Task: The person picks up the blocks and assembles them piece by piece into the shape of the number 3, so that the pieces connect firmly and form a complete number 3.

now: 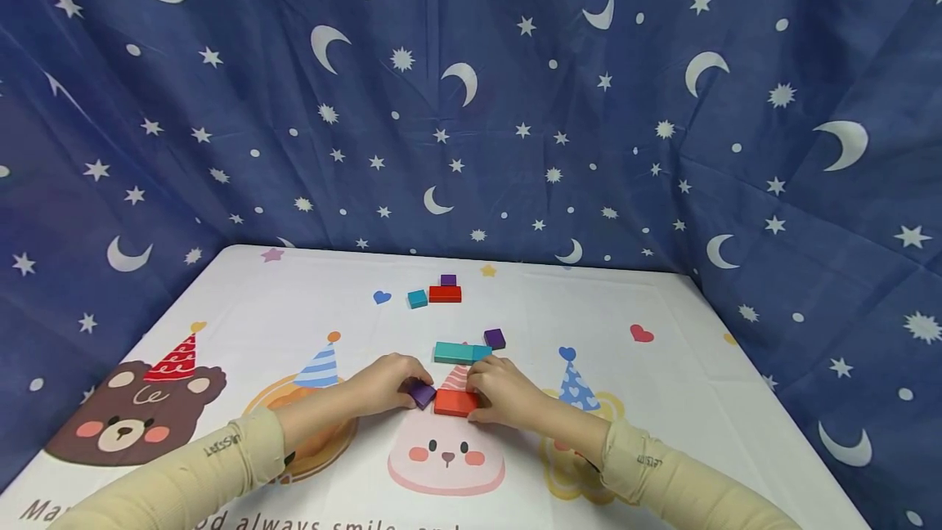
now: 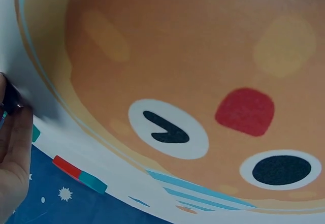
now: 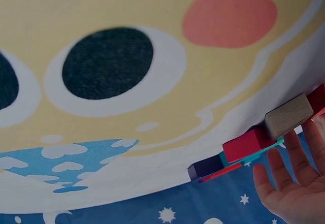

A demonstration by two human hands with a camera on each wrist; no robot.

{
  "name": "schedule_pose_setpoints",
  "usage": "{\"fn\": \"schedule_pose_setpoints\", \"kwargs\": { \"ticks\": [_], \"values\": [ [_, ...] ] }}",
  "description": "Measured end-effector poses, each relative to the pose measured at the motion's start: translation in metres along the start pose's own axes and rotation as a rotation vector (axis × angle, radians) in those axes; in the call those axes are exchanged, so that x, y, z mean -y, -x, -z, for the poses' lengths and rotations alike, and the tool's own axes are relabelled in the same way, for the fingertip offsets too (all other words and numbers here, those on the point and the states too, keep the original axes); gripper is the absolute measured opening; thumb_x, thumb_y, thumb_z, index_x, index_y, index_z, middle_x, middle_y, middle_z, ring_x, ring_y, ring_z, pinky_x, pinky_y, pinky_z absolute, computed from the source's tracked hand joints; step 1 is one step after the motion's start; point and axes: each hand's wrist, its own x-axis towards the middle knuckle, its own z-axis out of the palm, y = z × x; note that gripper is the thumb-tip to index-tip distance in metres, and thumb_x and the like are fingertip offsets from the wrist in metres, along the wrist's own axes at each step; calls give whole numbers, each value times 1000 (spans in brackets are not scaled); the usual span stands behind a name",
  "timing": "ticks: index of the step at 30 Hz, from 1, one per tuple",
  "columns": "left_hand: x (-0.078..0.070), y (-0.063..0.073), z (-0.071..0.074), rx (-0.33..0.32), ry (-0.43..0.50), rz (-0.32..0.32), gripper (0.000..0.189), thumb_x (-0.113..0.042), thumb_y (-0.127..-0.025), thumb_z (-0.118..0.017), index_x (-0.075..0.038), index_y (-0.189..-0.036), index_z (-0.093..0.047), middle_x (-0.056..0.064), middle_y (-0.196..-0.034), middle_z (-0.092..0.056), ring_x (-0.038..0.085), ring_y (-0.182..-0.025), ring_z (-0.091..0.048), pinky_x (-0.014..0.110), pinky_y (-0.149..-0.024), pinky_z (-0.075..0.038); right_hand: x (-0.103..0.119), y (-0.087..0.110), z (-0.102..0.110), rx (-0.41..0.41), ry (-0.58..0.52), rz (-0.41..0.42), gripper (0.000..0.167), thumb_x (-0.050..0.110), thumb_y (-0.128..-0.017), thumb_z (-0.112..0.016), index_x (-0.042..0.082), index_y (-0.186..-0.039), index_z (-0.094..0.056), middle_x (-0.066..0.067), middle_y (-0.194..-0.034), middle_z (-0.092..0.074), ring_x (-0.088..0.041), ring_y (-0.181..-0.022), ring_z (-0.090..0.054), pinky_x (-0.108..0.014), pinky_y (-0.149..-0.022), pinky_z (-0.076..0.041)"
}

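Observation:
In the head view, a small purple block (image 1: pixel 422 393) is pinched between the thumb and fingers of my left hand (image 1: pixel 386 385). Just right of it lies a red block (image 1: pixel 455 403), its right end gripped by my right hand (image 1: pixel 508 393). Beyond the right hand's fingers are a long teal block (image 1: pixel 452 352) and a blue block (image 1: pixel 482 352), end to end. Another purple block (image 1: pixel 495 339) sits behind them. The left wrist view catches part of the left hand (image 2: pixel 15 153) with a dark block (image 2: pixel 11 98). In the right wrist view, the right hand's fingertips (image 3: pixel 292 140) meet a bare-wood block face (image 3: pixel 289 116).
Farther back on the white table cover (image 1: pixel 567 309) stand another red block (image 1: pixel 445 294), a blue block (image 1: pixel 417 298) and a purple one (image 1: pixel 448 280). Cartoon animals are printed on the cover. A dark blue curtain (image 1: pixel 500 162) with moons and stars hangs behind the table.

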Motion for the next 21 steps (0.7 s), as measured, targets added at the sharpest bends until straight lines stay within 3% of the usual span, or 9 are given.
{"fn": "schedule_pose_setpoints", "kwargs": {
  "ticks": [21],
  "values": [
    [0, -3, 0, -1, 15, 42, 30, -2, -77, -74, 0, -107, -68, 11, -105, -69, 22, -96, -62, 39, -88, -52, 1, 1, 0, -4, -24, -19, 30, 31, -74, -79, 10, -94, -71, -2, -101, -67, -17, -98, -54, -38, -94, -45]
  ]
}}
